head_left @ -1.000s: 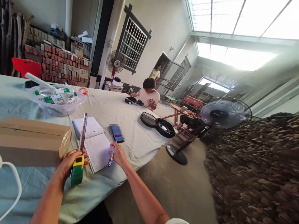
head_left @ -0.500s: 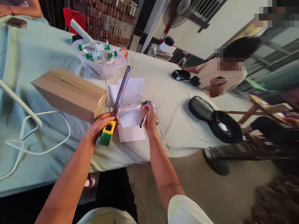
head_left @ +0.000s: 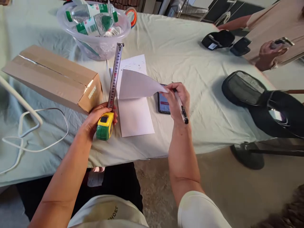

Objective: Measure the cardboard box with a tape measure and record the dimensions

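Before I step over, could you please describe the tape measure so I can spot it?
On the cloth-covered table, find the cardboard box; by its right-hand end is the wearer's left hand. That hand holds the tape measure, its numbered blade extended. Its yellow-and-green case sets it apart from the brown box and white-paged notebook.
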